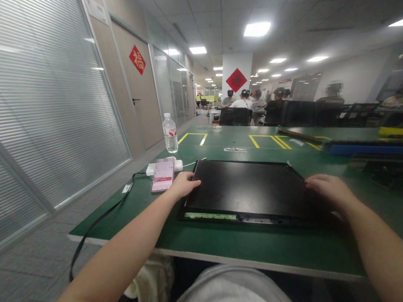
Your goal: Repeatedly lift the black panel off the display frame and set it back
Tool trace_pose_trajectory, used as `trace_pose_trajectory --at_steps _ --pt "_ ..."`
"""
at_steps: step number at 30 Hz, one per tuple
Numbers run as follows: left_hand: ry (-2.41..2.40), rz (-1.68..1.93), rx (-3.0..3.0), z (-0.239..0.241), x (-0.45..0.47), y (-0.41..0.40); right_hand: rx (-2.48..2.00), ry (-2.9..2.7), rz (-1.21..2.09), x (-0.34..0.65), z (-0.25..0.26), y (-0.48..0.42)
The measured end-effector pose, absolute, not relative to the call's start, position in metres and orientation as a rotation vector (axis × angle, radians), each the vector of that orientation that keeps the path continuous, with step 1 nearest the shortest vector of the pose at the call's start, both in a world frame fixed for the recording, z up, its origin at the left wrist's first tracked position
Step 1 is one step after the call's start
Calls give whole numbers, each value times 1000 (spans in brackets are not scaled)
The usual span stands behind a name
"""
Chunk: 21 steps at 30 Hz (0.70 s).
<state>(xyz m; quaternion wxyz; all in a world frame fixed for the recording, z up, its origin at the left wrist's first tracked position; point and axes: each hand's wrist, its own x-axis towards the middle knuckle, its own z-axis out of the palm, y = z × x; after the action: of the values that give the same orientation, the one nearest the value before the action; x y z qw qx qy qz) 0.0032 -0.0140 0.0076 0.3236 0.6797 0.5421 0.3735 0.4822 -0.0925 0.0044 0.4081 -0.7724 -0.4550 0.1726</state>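
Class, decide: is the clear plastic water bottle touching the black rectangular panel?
Apart: the head view plainly shows bare green tabletop between the bottle and the panel's nearest corner.

On a green table [235, 243], the left hand [184, 185] holds a black panel [244, 187] at nine o'clock, the right hand [330, 191] at three, a phone [164, 177] toward ten, a bottle [170, 135] toward eleven
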Motion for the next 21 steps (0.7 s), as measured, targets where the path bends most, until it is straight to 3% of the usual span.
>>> trace_pose_trajectory --at_steps 21 --pt "1623 838 2054 4 3 -9 -1919 -1082 505 485 0 -90"
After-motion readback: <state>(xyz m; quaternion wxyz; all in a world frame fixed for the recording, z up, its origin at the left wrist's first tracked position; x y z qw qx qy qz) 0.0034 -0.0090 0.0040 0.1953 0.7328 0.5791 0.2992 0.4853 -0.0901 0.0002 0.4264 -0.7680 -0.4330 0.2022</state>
